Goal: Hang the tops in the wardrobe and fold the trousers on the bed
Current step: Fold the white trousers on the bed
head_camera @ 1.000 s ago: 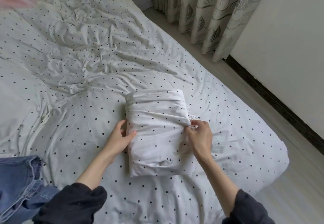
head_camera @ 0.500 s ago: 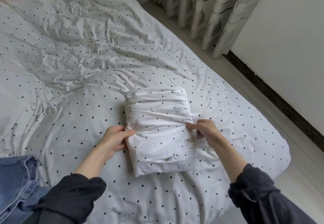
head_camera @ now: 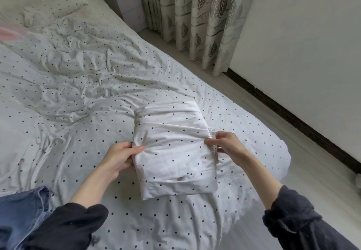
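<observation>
Now the left hand (head_camera: 119,157) pinches the left edge of the folded trousers (head_camera: 173,150) and the right hand (head_camera: 224,144) pinches the right edge by the waistband, probably to square the bundle or lift it. The trousers lie on the bed (head_camera: 78,93) near its foot corner, jeans (head_camera: 21,210) well to their left.

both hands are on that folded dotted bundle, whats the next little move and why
Probably lift the folded dotted bundle and set it aside on the bed. It already looks fully folded, the left hand and right hand pinch its opposite edges, and the jeans still lie unfolded at the near left.
</observation>
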`<state>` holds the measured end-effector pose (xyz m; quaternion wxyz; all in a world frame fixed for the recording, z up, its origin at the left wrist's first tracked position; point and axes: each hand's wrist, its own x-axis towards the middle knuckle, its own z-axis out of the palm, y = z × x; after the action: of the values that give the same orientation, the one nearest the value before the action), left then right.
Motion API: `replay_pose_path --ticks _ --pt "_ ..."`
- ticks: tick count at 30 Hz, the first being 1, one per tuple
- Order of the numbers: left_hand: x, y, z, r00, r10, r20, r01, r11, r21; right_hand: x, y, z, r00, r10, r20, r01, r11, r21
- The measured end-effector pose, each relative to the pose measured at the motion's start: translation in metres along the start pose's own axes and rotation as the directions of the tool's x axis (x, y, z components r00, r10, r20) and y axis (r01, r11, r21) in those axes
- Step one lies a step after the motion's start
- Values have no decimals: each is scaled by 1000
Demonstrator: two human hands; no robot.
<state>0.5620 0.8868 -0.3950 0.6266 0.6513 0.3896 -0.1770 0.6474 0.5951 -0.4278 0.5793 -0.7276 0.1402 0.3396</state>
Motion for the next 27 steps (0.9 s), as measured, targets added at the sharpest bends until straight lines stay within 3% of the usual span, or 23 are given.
replay_pose_path --ticks 6,13,17,18,23,27 --pt "-50 30 35 969 155 191 -176 980 95 -96 0 -38 976 -88 -197 101 993 59" --pt "-134 28 126 821 237 518 -381 905 190 -268 58 -98 847 -87 -525 213 960 184" --pt "-196 18 205 684 222 695 -509 828 237 -370 107 -127 709 -9 -705 259 933 249" --pt "-223 10 236 622 203 756 -549 801 238 -408 128 -138 646 28 -763 279 921 271" --pt "-317 -25 334 411 118 904 -680 700 218 -524 199 -169 435 148 -888 351 880 319" --pt "-409 -52 419 222 46 974 -757 637 143 -625 240 -196 203 217 -955 425 859 286"
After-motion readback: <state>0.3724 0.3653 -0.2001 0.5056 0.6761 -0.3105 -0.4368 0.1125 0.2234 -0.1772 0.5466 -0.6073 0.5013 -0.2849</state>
